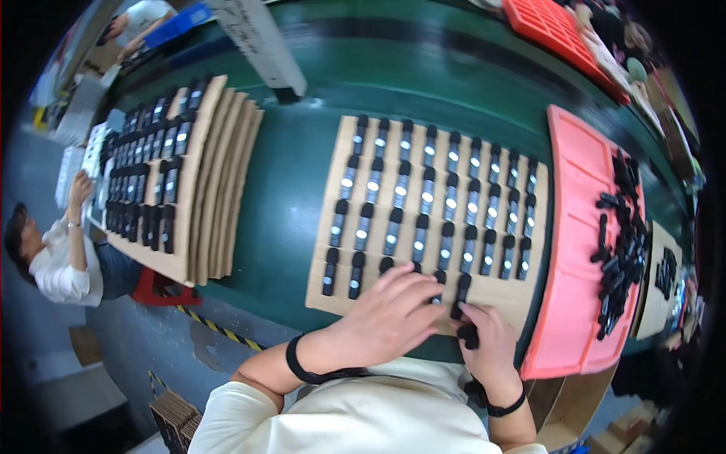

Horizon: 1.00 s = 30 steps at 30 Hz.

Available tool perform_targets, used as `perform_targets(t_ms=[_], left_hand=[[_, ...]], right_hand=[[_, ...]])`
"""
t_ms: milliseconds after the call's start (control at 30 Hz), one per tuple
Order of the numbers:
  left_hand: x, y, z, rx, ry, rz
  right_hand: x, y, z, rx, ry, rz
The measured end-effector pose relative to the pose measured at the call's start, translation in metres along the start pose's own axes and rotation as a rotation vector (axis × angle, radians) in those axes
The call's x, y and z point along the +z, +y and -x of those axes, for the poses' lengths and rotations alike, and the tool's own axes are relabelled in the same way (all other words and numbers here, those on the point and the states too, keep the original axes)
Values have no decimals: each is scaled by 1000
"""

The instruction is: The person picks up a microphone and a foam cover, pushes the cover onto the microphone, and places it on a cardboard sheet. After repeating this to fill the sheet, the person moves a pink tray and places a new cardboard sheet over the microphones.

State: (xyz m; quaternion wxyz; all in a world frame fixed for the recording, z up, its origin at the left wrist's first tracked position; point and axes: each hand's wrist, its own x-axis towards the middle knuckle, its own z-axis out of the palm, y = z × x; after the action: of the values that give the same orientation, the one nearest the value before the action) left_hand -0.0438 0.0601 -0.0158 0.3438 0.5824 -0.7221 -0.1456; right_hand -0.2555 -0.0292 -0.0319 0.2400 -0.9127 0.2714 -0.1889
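Note:
A cardboard sheet (495,291) lies in front of me, set with rows of small black clip-on microphones (428,189) with dark foam tops and pale shiny spots. My left hand (386,318) lies over the near row, fingers stretched out, partly hiding several microphones there. At the right of that row, my right hand (491,349) is closed, a black foam-tipped microphone (470,336) between thumb and fingers. Its fingertips are also close to an upright microphone (460,293) on the cardboard; whether they touch it I cannot tell.
To the right, a pink tray (563,303) holds a heap of loose black microphones (624,257). Stacked cardboard sheets (219,189) with more microphones stand at the left. A white post (261,45) rises from the green table (283,197). A co-worker (64,253) works at the far left.

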Motion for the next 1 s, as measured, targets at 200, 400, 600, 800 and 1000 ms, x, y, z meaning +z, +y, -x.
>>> perform_targets(t_ms=[200, 400, 600, 800, 1000], left_hand=[[-5, 12, -2, 43, 19, 172], [-7, 11, 2, 53, 128, 131], [-6, 15, 8, 44, 212, 209], [-17, 2, 12, -14, 263, 321], [-33, 0, 8, -61, 253, 312]], right_hand=[[-9, -5, -11, -15, 25, -268], [-15, -35, -42, -177, -57, -142], [-21, -41, -44, -198, -98, -179], [-30, -36, -37, -51, -40, -360], [-28, -33, -40, 81, -17, -535]])
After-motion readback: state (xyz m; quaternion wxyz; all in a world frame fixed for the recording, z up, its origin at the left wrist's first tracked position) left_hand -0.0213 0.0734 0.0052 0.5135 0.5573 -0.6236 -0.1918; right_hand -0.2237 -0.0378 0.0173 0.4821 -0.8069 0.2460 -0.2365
